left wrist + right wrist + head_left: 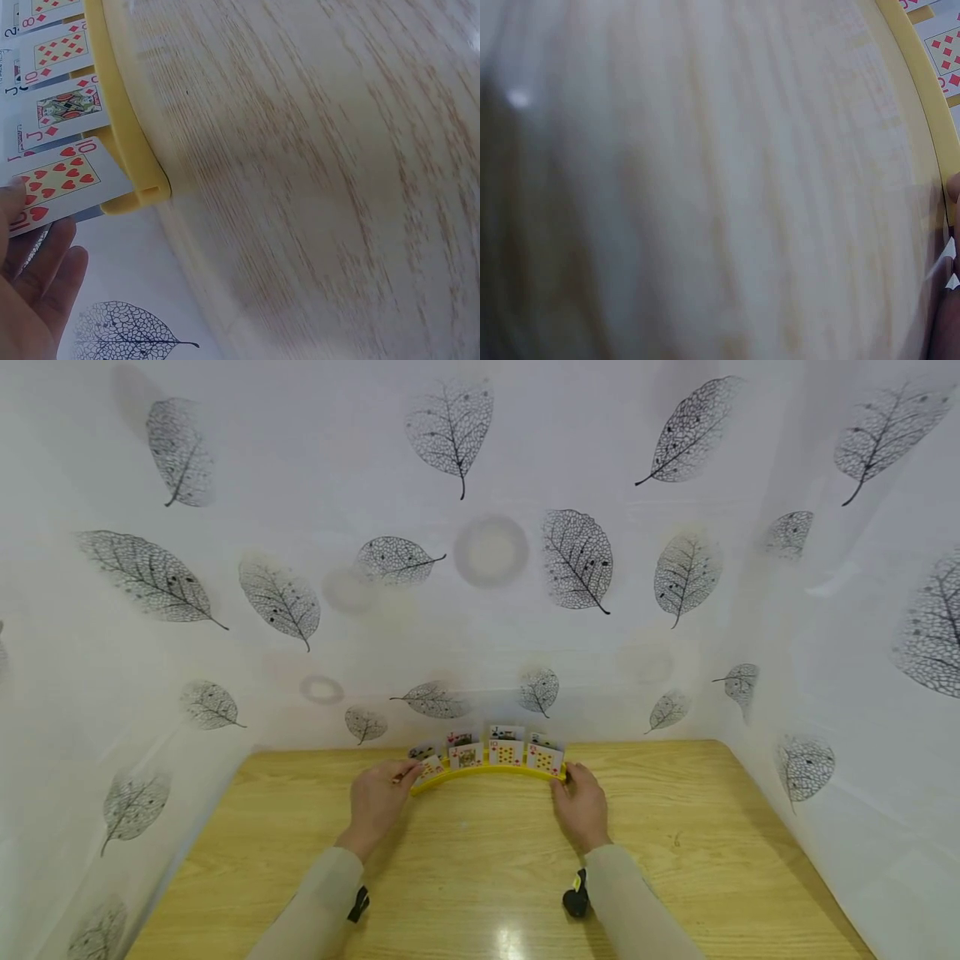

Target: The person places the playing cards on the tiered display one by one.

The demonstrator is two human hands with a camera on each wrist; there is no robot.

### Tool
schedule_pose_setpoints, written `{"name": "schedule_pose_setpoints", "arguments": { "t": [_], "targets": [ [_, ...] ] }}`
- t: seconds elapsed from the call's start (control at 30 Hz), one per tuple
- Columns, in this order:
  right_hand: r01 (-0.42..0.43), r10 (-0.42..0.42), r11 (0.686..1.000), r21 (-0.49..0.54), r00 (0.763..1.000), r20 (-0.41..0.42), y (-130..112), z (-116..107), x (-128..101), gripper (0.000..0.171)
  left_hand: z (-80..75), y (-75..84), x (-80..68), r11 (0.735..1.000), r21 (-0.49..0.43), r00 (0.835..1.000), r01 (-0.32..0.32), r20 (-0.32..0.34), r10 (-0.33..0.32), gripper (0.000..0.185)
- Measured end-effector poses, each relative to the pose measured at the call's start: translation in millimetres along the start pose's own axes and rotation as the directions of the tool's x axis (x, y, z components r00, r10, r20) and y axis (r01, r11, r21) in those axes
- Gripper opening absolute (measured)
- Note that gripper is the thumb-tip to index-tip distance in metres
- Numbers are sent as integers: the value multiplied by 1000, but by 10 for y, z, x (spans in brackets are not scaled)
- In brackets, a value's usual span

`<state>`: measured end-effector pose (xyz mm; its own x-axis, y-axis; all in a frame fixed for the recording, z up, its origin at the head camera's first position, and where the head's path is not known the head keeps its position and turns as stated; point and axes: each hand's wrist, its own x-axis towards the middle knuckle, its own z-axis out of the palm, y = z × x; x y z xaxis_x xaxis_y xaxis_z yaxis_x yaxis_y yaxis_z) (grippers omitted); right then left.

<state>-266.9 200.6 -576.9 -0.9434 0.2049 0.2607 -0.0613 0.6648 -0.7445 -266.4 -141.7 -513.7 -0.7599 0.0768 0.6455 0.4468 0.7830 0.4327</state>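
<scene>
While both my hands sit at the far edge of the table (300, 827), the yellow card holder (480, 772) curves between them, close to the leaf-printed backdrop (480, 568). My left hand (377, 802) is at the holder's left end, fingers bent toward the outermost card, the ten of hearts (56, 180); in the left wrist view the fingertips (15, 196) touch that card's lower corner, though I cannot tell whether they pinch it. My right hand (580, 806) rests against the holder's right end, fingers curled at its tip; whether it truly grips I cannot tell, as the right wrist view is mostly blurred wood. Playing cards (487, 750) already stand fanned in the slot, in what looks like two rows. I judge the filling largely done; the end card and the holder's position seem the work in hand.
</scene>
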Motion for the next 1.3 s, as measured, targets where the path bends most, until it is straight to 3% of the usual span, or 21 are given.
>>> {"name": "schedule_pose_setpoints", "arguments": {
  "t": [0.4, 0.9, 1.07, 1.3],
  "targets": [
    [-9, 9, 1000, -6, 1000, 10, 11, 14, 38, 51, 44, -40, 6, 1000, 18, 1000, 15, 21, -15, 15],
    [0, 0, 1000, -3, 1000, -1, 9, 19, 16, 50, 67, 9, 51, 996, 31, 991, 81, 102, -84, 16],
    [-8, 8, 1000, -2, 1000, 5, 0, 9, 11, 51, 88, 10, 57, 989, -60, 985, 132, 122, -124, 15],
    [-24, 24, 1000, 4, 1000, 10, -11, 0, 6, 52, 97, 1, 29, 957, -174, 963, 231, 181, -199, 14]
  ]
}}
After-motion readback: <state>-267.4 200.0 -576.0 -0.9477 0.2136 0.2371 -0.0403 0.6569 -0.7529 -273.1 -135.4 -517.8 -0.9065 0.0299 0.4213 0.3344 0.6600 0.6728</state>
